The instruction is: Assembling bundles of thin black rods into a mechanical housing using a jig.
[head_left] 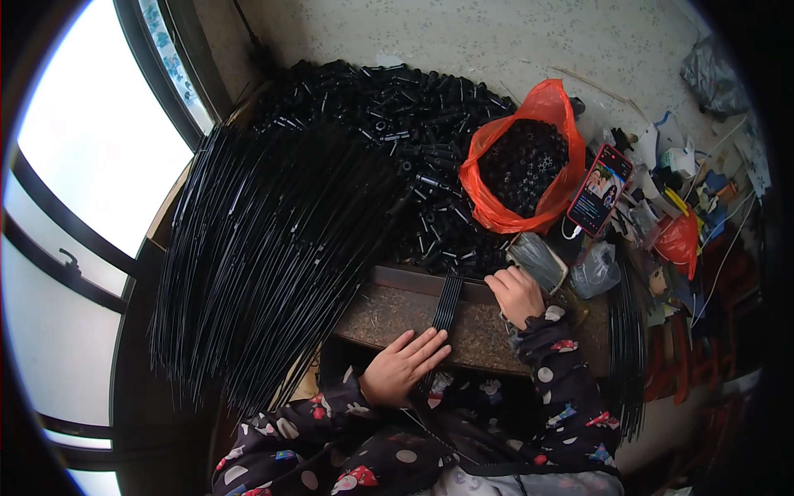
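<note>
Patterned jacket [364,455] nearest; left hand [405,366] flat, fingers spread over black rods [448,302]; right hand [517,295] curled, hold unclear.

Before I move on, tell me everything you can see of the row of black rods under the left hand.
The row of black rods is a narrow, flat band of slim, glossy rods side by side, perhaps plastic or coated metal. It lies across the brown worktop, its far end slanting slightly right and reaching the dark rail by the heap of black parts. The left hand rests its fingers on the nearer part, partly hiding it; the right hand is apart from it.
</note>
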Tool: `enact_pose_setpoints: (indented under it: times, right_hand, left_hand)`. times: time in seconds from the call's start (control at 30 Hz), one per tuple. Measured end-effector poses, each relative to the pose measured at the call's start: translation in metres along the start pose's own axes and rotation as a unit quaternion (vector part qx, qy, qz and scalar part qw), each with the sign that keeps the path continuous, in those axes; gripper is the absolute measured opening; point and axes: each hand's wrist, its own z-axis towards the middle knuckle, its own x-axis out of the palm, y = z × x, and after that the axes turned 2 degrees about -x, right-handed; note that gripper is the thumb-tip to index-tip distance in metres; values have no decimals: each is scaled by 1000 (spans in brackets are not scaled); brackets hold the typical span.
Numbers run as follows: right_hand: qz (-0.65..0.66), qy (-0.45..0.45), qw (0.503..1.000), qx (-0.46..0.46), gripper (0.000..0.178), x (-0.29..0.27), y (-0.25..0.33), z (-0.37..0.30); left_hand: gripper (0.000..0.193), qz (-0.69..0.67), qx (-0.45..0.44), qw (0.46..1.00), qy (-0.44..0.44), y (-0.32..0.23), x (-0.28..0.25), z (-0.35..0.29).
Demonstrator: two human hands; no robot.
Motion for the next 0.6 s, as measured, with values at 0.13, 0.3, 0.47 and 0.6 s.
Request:
enact_pose_setpoints:
  times: [0.13,0.3,0.47,0.6]
  right_hand:
    - [143,55,983,105,19,-9,21,-2]
    - [131,26,977,168,17,-2,18,9]
    - [208,40,963,168,14,-7,19,13]
    - [201,22,959,201,11,3,20,14]
  left_hand:
    - [88,-29,-2,1000,-9,2,0,-1]
    - [87,-29,0,1000,-3,2,-2,2]
    - [81,-19,1,1000,-23,1,-2,-1]
    - [80,-22,17,999,-28,2,1,1]
